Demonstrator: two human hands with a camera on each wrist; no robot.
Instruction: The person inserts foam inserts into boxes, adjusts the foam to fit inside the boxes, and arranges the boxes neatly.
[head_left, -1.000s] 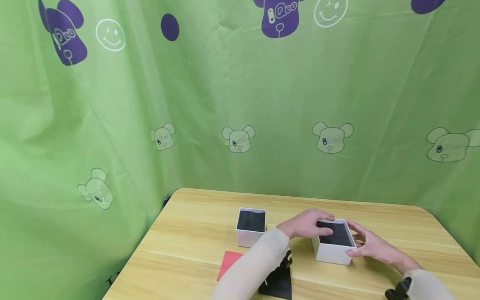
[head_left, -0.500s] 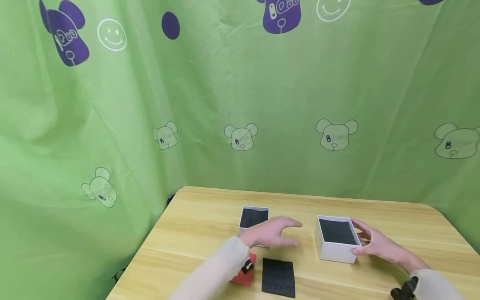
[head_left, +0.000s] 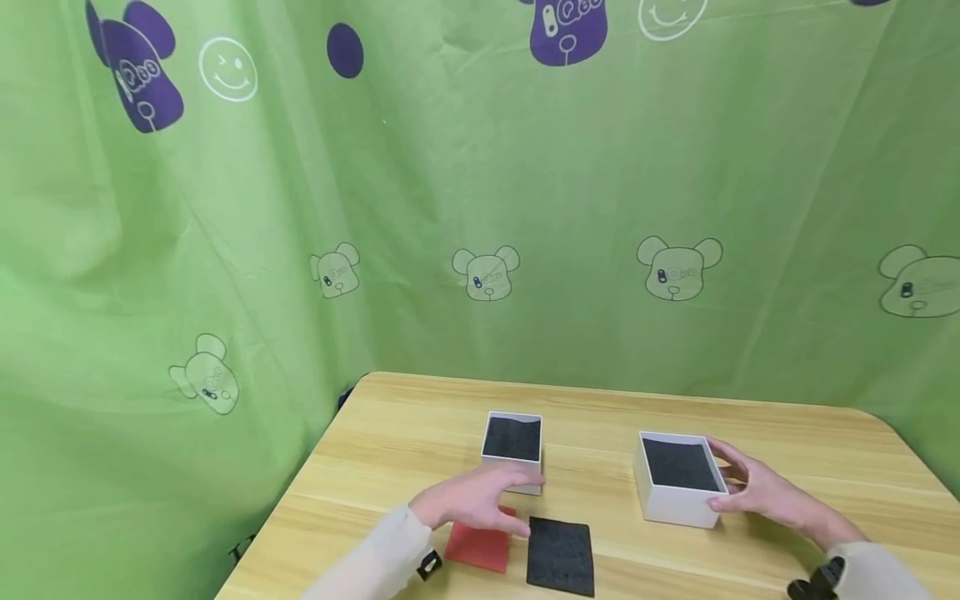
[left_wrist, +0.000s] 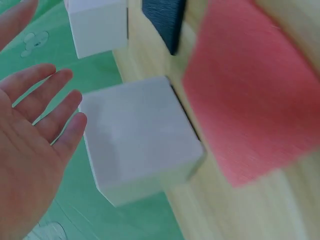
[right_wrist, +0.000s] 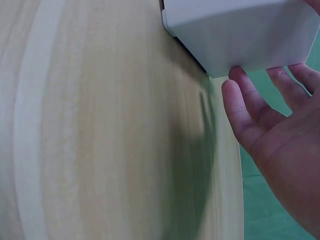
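Observation:
My right hand (head_left: 757,492) grips the right side of a white open-topped box (head_left: 678,505), its thumb by the near corner and its fingers along the far part. A dark sheet (head_left: 681,464) lies inside that box. In the right wrist view, fingertips meet the box wall (right_wrist: 245,37). With fingers spread and holding nothing, my left hand (head_left: 472,500) hovers over a red square sheet (head_left: 480,547) and overlaps the front of a second white box (left_wrist: 140,130). Beside the red sheet lies a black square sheet (head_left: 560,557).
The wooden table (head_left: 420,433) has rounded far corners. Behind it hangs a green curtain (head_left: 570,183) printed with bear heads. Dark lining (head_left: 513,438) shows in the left box too. A black strap or device (head_left: 817,581) sits at the right wrist.
My left hand has left the right box and swung left and nearer, over the red sheet. The right hand keeps its hold. The black sheet has come into full view.

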